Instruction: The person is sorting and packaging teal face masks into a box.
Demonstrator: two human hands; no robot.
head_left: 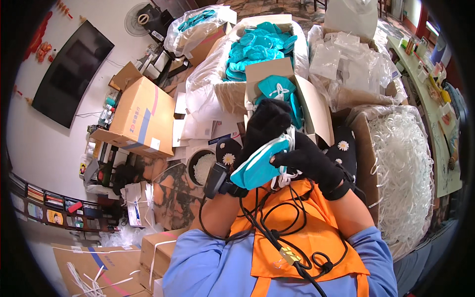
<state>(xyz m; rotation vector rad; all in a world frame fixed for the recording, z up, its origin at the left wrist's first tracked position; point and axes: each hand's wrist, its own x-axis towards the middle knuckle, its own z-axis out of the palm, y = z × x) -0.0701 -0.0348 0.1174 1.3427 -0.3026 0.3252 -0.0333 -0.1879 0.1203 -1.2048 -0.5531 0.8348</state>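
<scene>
Both gloved hands hold one teal face mask [260, 166] just in front of the small open carton [284, 94] of like masks. The left hand [264, 126] is clenched over its upper edge; the right hand [309, 161] pinches the white ear-loop side. The step appears to be handling a single mask's loop; the next move likely demands steady fingertip tension.

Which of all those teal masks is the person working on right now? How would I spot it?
Start at the orange apron at the bottom centre and look just above it. There both black-gloved hands, left hand and right hand, pinch one folded teal mask with white ear loops. Unlike the masks heaped in the cardboard boxes behind, it is lifted clear.
</scene>
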